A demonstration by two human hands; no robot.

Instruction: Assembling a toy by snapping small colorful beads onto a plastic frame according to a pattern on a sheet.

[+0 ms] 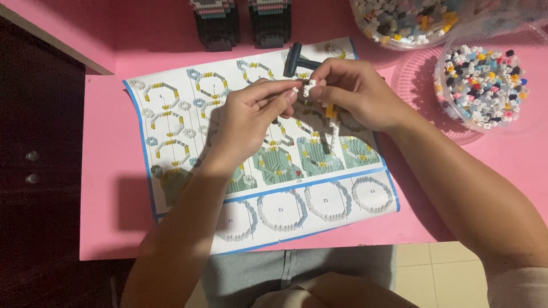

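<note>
My left hand (248,117) and my right hand (354,94) meet above a printed building-instruction sheet (171,108) on a pink table (114,217). My left fingertips pinch a tiny white brick (295,90). My right hand grips a small white-and-yellow chain of micro bricks (330,117), whose tail hangs down over the sheet. The two pieces touch between my fingertips.
A dark T-shaped tool (295,60) lies on the sheet's far edge. Two clear tubs of mixed small bricks (482,85), (399,23) stand at the far right. Two dark stacked brick builds (217,25), (271,23) stand at the back. The table's near edge is by my lap.
</note>
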